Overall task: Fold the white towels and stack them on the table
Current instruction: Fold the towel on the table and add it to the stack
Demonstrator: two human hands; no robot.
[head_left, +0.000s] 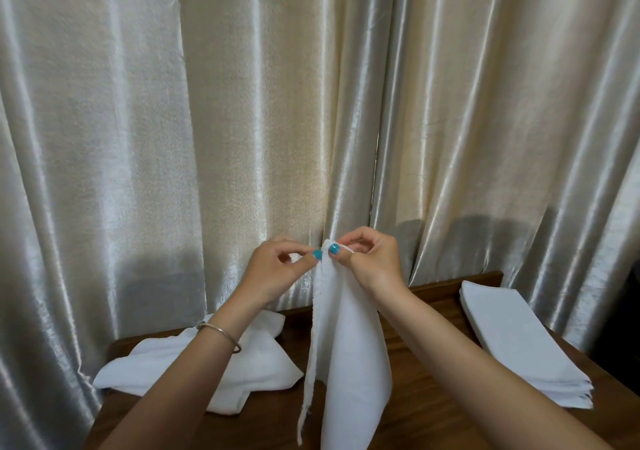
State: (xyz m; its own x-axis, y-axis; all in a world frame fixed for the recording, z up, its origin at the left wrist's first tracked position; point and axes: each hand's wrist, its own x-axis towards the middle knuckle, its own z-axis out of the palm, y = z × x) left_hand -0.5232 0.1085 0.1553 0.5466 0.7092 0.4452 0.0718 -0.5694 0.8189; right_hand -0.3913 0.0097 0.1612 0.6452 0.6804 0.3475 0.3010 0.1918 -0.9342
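A white towel (pixel 349 352) hangs in the air over the middle of the wooden table (pixel 429 397). My left hand (pixel 277 269) and my right hand (pixel 370 259) pinch its top edge side by side, thumbs almost touching. A loose thread trails from the towel's left edge. To the left lies a heap of unfolded white towels (pixel 242 370). A neat stack of folded white towels (pixel 523 342) sits at the table's right side.
Shiny cream curtains (pixel 311 103) hang right behind the table and fill the background. The table's back edge runs just under my hands. Bare wood shows between the hanging towel and the folded stack.
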